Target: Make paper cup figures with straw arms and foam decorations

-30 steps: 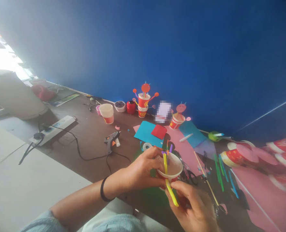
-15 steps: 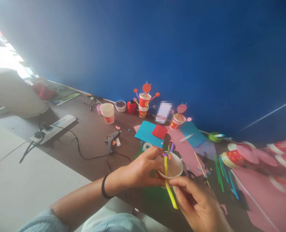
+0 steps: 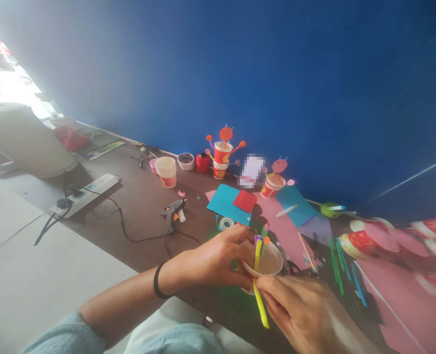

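white power strip point(image 3: 97, 189), black plug point(image 3: 63, 203) inserted | red bundle point(image 3: 71, 139), back left | blue wall point(image 3: 262, 73)

Narrow, plain dark wristband point(image 3: 157, 280) behind the left hand point(image 3: 219, 258). Sleeve point(image 3: 65, 334) at near left: pale blue-grey, crinkled fabric, ending on the forearm. Similar pale blue garment point(image 3: 184, 340) at the near edge, finely ribbed; off-white clothing point(image 3: 153, 319) beside it.

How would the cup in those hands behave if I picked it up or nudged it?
The cup looks thin-walled, like paper, so it's probably light and easily dented. The yellow piece jutting out on one side may make it lopsided, so a nudge could tip it.
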Tool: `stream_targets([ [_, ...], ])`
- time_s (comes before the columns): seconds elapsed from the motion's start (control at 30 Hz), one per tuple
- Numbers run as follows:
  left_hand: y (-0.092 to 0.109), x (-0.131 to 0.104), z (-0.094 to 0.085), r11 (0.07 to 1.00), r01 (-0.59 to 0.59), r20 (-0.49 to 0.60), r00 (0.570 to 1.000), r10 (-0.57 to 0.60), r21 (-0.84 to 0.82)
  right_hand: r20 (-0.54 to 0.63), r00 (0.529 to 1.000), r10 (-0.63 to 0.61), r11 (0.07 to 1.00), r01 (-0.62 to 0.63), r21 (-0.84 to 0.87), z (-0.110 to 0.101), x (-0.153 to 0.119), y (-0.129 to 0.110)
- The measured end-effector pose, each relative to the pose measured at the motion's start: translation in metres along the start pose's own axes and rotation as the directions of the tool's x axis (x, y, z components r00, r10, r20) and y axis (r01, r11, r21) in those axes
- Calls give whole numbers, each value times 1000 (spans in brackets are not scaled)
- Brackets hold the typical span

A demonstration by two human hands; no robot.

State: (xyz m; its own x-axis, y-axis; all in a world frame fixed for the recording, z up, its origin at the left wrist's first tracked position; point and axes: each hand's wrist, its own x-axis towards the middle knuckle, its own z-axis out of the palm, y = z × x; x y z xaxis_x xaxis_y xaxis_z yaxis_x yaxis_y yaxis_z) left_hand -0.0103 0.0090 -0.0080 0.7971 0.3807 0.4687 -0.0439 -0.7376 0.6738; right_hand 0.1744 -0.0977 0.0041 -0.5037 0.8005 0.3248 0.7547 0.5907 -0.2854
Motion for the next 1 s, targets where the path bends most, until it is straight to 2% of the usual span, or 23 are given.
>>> stream_targets([
  [0.17,3,2,-1,1000,21,4,1000,-21,0,-9,1000,13,1000,-12,11,1,0,-1],
  [0.53,2,2,-3,1000,-29,-4,1000,29,-4,-33,999,30,998,-28,51,-4,1,-4],
  [0.77,2,3,-3,999,-45,25,999,45,-14,-62,994,-86,996,86,2,-6,3,-3],
  [1.0,2,2,-2,998,-57,24,998,57,-26,-65,992,-111,994,110,-23,-7,3,-2],
])
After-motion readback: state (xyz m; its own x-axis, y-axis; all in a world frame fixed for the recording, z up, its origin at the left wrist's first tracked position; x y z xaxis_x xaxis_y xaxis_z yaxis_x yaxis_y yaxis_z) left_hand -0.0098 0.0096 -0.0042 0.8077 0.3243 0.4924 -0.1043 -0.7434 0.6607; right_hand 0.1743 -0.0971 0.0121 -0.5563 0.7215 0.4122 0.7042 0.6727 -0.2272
